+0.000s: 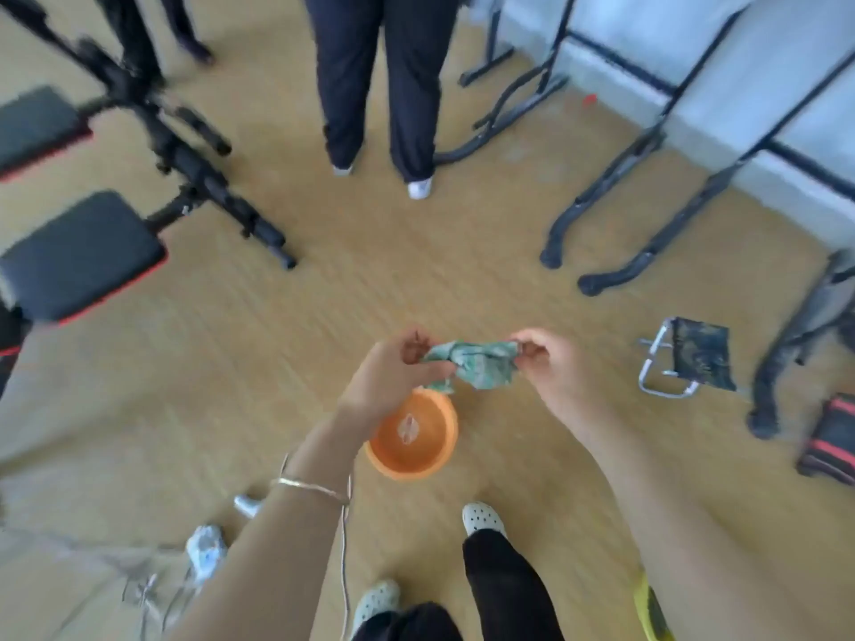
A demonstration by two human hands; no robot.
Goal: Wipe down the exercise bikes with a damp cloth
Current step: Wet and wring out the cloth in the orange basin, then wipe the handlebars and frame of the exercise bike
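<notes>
A crumpled green patterned cloth (476, 364) is stretched between my two hands at mid-frame. My left hand (398, 372) grips its left end and my right hand (550, 363) pinches its right end. Directly below the cloth an orange bowl (432, 464) stands on the wooden floor. Black exercise machines with padded seats (83, 256) stand at the left, and black frame legs (601, 196) stand at the right. The whole view is blurred by motion.
Another person in dark trousers (379, 85) stands ahead of me. A small folding stool (694, 358) lies on the floor to the right. A black and red pad (833, 437) sits at the right edge. Small bottles (206, 545) lie near my feet.
</notes>
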